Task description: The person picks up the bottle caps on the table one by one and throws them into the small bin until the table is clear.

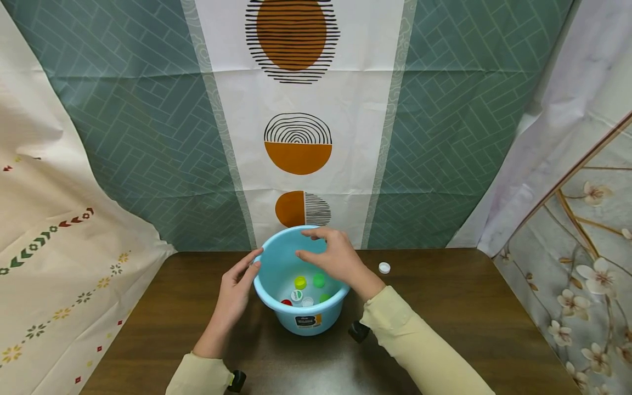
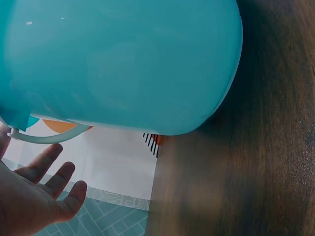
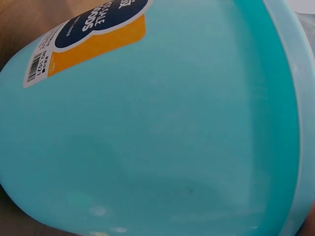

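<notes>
A light blue plastic bucket [image 1: 308,299] stands upright on the table. Inside lie several bottle caps: a yellow cap [image 1: 300,282], a green cap [image 1: 319,280], a white cap [image 1: 296,295] and a partly hidden red cap [image 1: 286,302]. My left hand [image 1: 236,285] rests its fingertips at the bucket's left rim. In the left wrist view, that hand's fingers spread loosely beside the bucket's pale handle [image 2: 54,137]. Over the bucket's right side reaches my right hand [image 1: 333,255], thumb and fingers apart, with nothing seen between them. The right wrist view shows only the bucket's wall [image 3: 172,132] and label [image 3: 98,37].
A single white cap [image 1: 384,267] lies on the brown wooden table [image 1: 444,312], right of the bucket near the back edge. Behind the table hangs a patterned cloth [image 1: 148,137]. Floral cloths hang at both sides.
</notes>
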The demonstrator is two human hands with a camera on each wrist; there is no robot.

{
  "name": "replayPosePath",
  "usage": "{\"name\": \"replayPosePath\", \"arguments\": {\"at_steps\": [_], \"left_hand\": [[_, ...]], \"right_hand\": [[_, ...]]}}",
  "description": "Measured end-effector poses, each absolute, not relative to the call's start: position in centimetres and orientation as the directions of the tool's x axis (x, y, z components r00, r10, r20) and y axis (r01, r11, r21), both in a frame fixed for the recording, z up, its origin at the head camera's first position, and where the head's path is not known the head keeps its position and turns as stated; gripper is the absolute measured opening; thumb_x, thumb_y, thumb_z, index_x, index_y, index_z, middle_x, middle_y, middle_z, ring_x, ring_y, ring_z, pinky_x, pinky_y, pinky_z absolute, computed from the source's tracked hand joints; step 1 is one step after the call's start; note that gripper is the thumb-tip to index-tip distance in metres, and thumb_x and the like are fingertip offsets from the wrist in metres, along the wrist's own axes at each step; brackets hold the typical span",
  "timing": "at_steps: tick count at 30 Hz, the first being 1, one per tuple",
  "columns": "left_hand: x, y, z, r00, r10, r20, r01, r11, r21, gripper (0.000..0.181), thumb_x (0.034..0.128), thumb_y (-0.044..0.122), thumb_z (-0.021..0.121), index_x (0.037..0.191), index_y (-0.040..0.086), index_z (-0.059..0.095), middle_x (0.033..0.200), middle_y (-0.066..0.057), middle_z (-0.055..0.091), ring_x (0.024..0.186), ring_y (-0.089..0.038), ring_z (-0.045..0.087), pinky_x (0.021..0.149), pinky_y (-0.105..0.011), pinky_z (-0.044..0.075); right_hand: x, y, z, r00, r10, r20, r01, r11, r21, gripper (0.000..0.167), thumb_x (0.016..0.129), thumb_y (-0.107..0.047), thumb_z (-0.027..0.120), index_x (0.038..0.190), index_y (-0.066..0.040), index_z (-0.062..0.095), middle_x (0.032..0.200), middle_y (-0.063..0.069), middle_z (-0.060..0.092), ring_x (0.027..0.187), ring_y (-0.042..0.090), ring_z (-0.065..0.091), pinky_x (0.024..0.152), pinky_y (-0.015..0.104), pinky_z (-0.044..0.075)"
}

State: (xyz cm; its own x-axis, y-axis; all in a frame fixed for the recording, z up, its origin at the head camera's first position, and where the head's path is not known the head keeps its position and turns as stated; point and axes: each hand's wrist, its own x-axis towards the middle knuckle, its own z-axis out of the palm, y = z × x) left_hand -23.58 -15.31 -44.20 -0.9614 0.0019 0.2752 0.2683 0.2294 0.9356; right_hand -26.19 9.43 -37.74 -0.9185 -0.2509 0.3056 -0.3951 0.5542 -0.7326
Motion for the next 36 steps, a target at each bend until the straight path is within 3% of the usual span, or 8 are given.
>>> {"name": "replayPosePath", "arguments": {"at_steps": [7, 15, 21, 26, 32, 36], "left_hand": [[-23.0, -15.1, -43.1, -0.967, 0.014, 0.254, 0.251, 0.211, 0.945, 0.035, 0.0944, 0.033, 0.055, 0.128, 0.027, 0.058, 0.128, -0.002, 0.059, 0.110, -0.021, 0.058, 0.082, -0.019, 0.049], [-22.1, -14.6, -41.5, -0.964, 0.029, 0.264, 0.264, 0.210, 0.941, 0.036, 0.0955, 0.026, 0.054, 0.130, 0.016, 0.056, 0.129, -0.012, 0.058, 0.111, -0.032, 0.057, 0.079, -0.019, 0.049], [-21.9, -14.8, -41.5, -0.964, 0.027, 0.265, 0.264, 0.220, 0.939, 0.037, 0.0949, 0.028, 0.055, 0.131, 0.019, 0.056, 0.131, -0.010, 0.057, 0.111, -0.028, 0.057, 0.079, -0.018, 0.049], [-21.9, -14.9, -41.5, -0.965, 0.030, 0.261, 0.260, 0.234, 0.937, 0.037, 0.0947, 0.029, 0.055, 0.130, 0.020, 0.057, 0.132, -0.008, 0.057, 0.112, -0.022, 0.057, 0.080, -0.018, 0.048], [-21.9, -14.8, -41.5, -0.969, 0.027, 0.245, 0.244, 0.241, 0.939, 0.036, 0.0948, 0.029, 0.055, 0.130, 0.019, 0.057, 0.131, -0.008, 0.057, 0.112, -0.027, 0.057, 0.081, -0.019, 0.049], [-22.8, -15.2, -42.8, -0.969, 0.011, 0.247, 0.242, 0.232, 0.942, 0.035, 0.0938, 0.033, 0.056, 0.128, 0.025, 0.058, 0.130, -0.003, 0.058, 0.113, -0.026, 0.057, 0.082, -0.019, 0.049]], "right_hand": [[-25.9, 10.6, -37.5, -0.929, -0.212, 0.303, -0.370, 0.531, -0.763, 0.046, 0.077, -0.049, 0.072, 0.118, -0.031, 0.063, 0.119, -0.008, 0.062, 0.112, 0.018, 0.055, 0.092, 0.040, 0.047], [-25.9, 15.1, -37.8, -0.920, -0.107, 0.378, -0.373, 0.542, -0.753, 0.049, 0.079, -0.045, 0.071, 0.120, -0.020, 0.064, 0.118, -0.002, 0.064, 0.110, 0.015, 0.055, 0.094, 0.044, 0.045], [-25.8, 19.0, -39.2, -0.914, -0.045, 0.403, -0.352, 0.583, -0.732, 0.043, 0.081, -0.043, 0.070, 0.119, -0.023, 0.064, 0.118, -0.004, 0.064, 0.108, 0.016, 0.056, 0.092, 0.042, 0.044], [-25.1, 21.8, -40.6, -0.924, 0.002, 0.383, -0.301, 0.615, -0.729, 0.048, 0.081, -0.049, 0.068, 0.121, -0.024, 0.062, 0.120, -0.002, 0.063, 0.112, 0.018, 0.056, 0.091, 0.043, 0.046], [-24.6, 24.7, -43.0, -0.933, 0.047, 0.357, -0.244, 0.646, -0.723, 0.049, 0.081, -0.052, 0.066, 0.121, -0.023, 0.062, 0.120, 0.000, 0.063, 0.111, 0.022, 0.057, 0.087, 0.045, 0.048], [-24.3, 26.3, -44.5, -0.936, 0.065, 0.345, -0.223, 0.649, -0.727, 0.047, 0.082, -0.049, 0.067, 0.119, -0.022, 0.063, 0.118, 0.000, 0.064, 0.109, 0.021, 0.056, 0.089, 0.045, 0.046]]}}
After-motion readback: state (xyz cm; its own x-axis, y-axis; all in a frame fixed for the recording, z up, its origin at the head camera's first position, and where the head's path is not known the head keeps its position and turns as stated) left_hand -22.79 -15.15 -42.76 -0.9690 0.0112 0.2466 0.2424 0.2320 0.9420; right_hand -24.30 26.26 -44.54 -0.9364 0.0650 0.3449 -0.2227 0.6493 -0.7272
